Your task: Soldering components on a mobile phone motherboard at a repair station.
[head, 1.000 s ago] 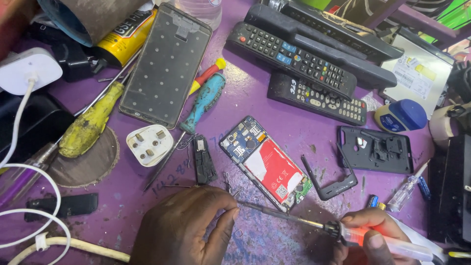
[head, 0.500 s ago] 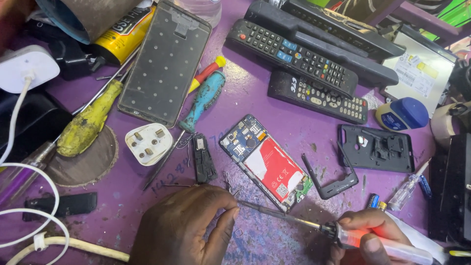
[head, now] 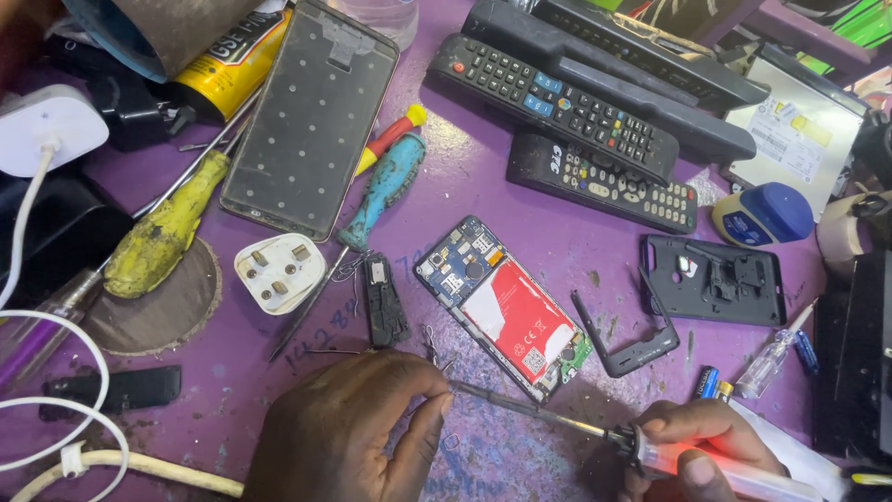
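My right hand [head: 692,451] grips a soldering iron [head: 595,429] with a clear, red-glowing handle at the lower right. Its long metal tip reaches left to my left hand [head: 348,432], whose fingertips pinch together at the tip; whatever small thing they hold is hidden. Just above the iron lies an opened phone [head: 506,307] with a blue circuit board and a red-and-white battery. A small black phone part [head: 384,299] lies to the left of it.
On the purple table: a phone screen frame [head: 311,116], a white plug [head: 277,271], blue [head: 381,191] and yellow [head: 163,237] screwdrivers, several remote controls [head: 557,98], black plastic covers [head: 711,279], a white cable [head: 56,428].
Both hands stay almost still; the iron's tip remains at my left fingertips, with only a slight shift of the view.
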